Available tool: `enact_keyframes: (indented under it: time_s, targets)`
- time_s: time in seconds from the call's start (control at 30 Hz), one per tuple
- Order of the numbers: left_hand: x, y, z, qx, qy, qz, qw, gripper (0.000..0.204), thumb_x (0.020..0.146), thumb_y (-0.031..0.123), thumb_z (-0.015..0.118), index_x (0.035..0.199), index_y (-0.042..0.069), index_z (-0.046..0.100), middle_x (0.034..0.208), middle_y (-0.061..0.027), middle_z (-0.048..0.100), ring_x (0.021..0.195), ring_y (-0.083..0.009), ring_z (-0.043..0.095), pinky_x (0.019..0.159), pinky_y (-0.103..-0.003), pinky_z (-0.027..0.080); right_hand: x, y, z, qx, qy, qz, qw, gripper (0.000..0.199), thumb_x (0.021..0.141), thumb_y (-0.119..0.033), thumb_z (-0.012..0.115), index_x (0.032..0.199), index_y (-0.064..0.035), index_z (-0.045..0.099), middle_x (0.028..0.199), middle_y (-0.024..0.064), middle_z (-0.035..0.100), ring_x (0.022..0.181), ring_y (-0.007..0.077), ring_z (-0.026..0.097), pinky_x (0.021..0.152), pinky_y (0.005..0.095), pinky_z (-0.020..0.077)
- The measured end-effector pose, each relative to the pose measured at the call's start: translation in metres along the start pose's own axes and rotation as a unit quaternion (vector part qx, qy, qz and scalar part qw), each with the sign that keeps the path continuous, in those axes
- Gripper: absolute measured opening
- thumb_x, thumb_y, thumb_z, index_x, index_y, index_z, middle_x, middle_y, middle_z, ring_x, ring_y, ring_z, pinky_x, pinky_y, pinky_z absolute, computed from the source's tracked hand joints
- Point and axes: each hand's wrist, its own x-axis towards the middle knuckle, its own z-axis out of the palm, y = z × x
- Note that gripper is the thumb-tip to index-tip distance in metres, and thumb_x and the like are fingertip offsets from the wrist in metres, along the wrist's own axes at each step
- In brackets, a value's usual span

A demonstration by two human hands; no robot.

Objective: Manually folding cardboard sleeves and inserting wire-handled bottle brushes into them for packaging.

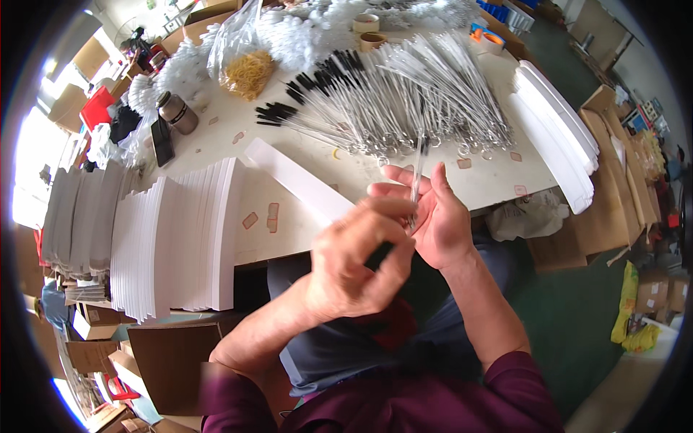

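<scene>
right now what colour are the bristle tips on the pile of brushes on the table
Black on the thin wire brushes, with a few white ones further back; the head view shows it best.

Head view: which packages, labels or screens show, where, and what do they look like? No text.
Clear plastic bag: table's far left, crumpled, holds yellow rubber bands.
Phone: left on the table beside a metal flask, flat dark slab, screen off.
Small stickers: scattered on the tabletop, pale rectangles with reddish edges.
Cardboard boxes: floor at right, brown.
White card strip: plain, long, in the left hand.
</scene>
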Motion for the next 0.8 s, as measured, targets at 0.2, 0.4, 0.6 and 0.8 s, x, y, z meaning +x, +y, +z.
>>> enact_keyframes:
  time_s: [0.2,0.4,0.6,0.8]
  targets:
    - [-0.034,-0.008,0.043,0.073,-0.038,0.062,0.995,0.023,0.074,-0.006,0.076,0.091,0.002,0.062,0.119,-0.0245,0.068,0.086,-0.0295,0.072,0.074,-0.036,0.061,-0.019,0.003,-0.028,0.053,0.111,-0.042,0.992,0.049,0.113,-0.039,0.04,0.133,0.0025,0.056,0.098,0.0138,0.071,0.084,0.0253,0.07,0.075,0.0401,0.0564]
    - [-0.066,-0.008,0.06,0.1,-0.088,0.081,0.988,0.027,0.072,-0.003,0.08,0.091,0.002,0.062,0.117,-0.0223,0.066,0.094,-0.0367,0.073,0.074,-0.039,0.063,-0.029,0.001,-0.038,0.123,0.116,-0.053,0.984,0.036,0.111,-0.03,0.049,0.129,-0.0005,0.06,0.08,0.004,0.062,0.064,0.0143,0.054,0.059,0.0305,0.0458]
    - [-0.087,-0.01,0.065,0.113,-0.12,0.043,0.985,0.026,0.073,-0.003,0.079,0.096,0.001,0.066,0.115,-0.0216,0.067,0.093,-0.036,0.073,0.073,-0.04,0.063,-0.035,-0.005,-0.031,0.034,0.16,-0.084,0.983,0.036,0.112,-0.03,0.049,0.127,-0.0005,0.06,0.072,-0.0055,0.046,0.054,0.004,0.035,0.045,0.0215,0.0279]
    - [-0.082,-0.017,0.091,0.093,-0.186,0.022,0.978,0.033,0.078,0.003,0.079,0.11,-0.001,0.068,0.112,-0.0205,0.069,0.094,-0.0361,0.073,0.077,-0.042,0.063,-0.02,-0.041,-0.075,-0.051,0.265,-0.127,0.954,0.031,0.111,-0.029,0.052,0.118,-0.0011,0.065,0.068,-0.0078,0.038,0.051,0.0037,0.03,0.043,0.0217,0.0255]
